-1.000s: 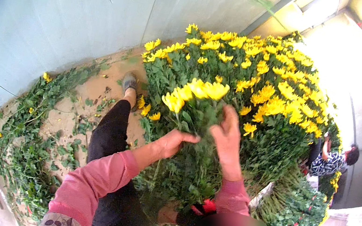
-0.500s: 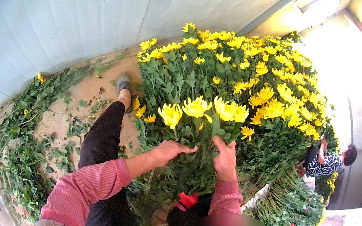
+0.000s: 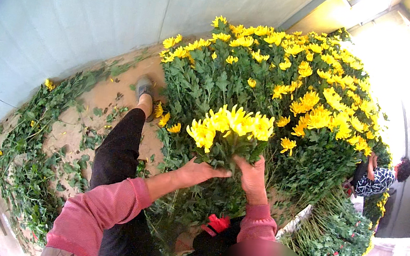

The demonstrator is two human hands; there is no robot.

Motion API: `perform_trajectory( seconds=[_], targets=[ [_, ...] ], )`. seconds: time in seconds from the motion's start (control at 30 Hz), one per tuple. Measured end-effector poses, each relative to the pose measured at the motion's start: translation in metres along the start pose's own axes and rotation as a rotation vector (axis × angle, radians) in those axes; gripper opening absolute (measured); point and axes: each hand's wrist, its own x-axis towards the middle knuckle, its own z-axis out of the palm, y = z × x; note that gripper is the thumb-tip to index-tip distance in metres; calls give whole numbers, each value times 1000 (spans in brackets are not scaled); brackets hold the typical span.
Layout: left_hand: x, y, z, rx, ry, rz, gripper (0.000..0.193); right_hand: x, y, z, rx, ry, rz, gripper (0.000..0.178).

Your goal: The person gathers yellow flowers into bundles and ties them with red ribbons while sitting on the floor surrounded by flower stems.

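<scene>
Several yellow chrysanthemums (image 3: 232, 123) stand upright in one bunch in front of me, their heads close together above green leaves. My left hand (image 3: 202, 173) is closed round the bunch's left side just below the leaves, thumb pointing right. On the other side my right hand (image 3: 250, 177) grips the same stems, its thumb near the left thumb. The lower stems are hard to make out against the greenery. Beyond my hands rises a big heap of cut yellow chrysanthemums (image 3: 319, 116). Below the bunch, by my dark trouser leg, is a bright red strip (image 3: 217, 224).
Loose stems and leaves (image 3: 39, 155) litter the earth floor on the left. A pale panel wall (image 3: 88, 18) runs behind. At lower right lie green bundles (image 3: 340, 240) with red ties. Another person (image 3: 378, 179) in a patterned top sits at far right. A blurred patch covers the bottom.
The flower heads have drawn closer together into a tighter bunch. Both hands are nearer each other, the left having moved slightly right.
</scene>
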Motion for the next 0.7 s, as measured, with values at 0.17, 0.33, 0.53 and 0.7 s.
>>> perform_trajectory(
  seconds=[0.17, 0.33, 0.53, 0.7],
  targets=[
    [-9, -15, -3, 804, -131, 147, 62, -6, -5, 28, -223, -50, -1, 45],
    [-38, -88, -10, 658, 245, 244, 58, -16, 17, 45, -322, -256, -229, 65],
    [-105, -26, -19, -1301, 591, -239, 25, 14, 117, -70, -1191, 284, -46, 53],
    [-91, -35, -8, -1161, 687, -191, 16, -4, 207, -160, -1493, 176, 726, 73]
  ],
)
